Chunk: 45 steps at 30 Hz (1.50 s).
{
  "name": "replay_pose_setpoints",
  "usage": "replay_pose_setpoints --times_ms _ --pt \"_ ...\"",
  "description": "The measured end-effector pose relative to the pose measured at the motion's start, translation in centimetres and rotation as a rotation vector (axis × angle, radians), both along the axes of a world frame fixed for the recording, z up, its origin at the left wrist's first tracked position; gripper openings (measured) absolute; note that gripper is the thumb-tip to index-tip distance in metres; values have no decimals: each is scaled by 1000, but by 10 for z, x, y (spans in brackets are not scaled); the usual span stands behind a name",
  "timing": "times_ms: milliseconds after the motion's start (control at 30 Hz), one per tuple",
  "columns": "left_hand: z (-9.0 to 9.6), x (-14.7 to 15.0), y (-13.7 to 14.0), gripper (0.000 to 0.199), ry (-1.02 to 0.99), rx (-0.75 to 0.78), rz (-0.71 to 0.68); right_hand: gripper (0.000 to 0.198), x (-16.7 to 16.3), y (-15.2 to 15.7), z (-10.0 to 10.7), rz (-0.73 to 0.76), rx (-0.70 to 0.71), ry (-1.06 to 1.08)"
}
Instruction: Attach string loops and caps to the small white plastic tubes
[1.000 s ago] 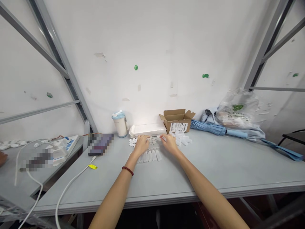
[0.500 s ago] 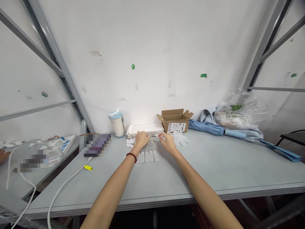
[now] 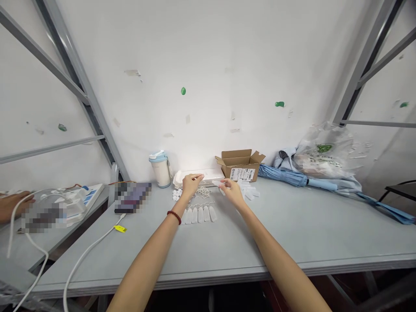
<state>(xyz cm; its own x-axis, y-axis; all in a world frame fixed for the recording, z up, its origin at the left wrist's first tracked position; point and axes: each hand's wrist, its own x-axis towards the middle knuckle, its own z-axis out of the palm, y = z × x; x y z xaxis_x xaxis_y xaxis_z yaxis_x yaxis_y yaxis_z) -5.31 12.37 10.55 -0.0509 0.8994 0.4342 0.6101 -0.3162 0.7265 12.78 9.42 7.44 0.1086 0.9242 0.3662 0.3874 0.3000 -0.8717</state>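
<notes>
A shared workroom, by its look: metal frames [image 3: 363, 65] flanked a gray worktable [image 3: 292, 229] against a scuffed white wall [image 3: 208, 52], while a co-worker's hand [image 3: 14, 207] showed at a second table [image 3: 22, 251] left of it.

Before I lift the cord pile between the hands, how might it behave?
The cord pile is probably floppy, since it lies in curls. It looks thin-stranded, so likely light. Parts overlap, so they might snag.

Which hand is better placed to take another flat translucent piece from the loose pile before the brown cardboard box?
Probably the right hand: it is beside the loose flat translucent pieces, though pinching another piece; the left hand is farther, near the white string.
</notes>
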Motion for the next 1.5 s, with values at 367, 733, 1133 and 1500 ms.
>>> replay_pose_setpoints --times_ms 367,733,1133,1500 --pt "-8 -22 -26 18 -98 204 -85 37 2 -21 21 233 -172 294" --pt "-7 -14 -38 16 136 184 -156 33 -6 -28 21 344 -190 299" --pt "-2 -9 -45 27 -114 -8 -290 28 -7 -29 23 380 -173 230" --pt "-2 -2 -51 35 -362 -120 -330 31 -15 -29 19 355 -177 452"
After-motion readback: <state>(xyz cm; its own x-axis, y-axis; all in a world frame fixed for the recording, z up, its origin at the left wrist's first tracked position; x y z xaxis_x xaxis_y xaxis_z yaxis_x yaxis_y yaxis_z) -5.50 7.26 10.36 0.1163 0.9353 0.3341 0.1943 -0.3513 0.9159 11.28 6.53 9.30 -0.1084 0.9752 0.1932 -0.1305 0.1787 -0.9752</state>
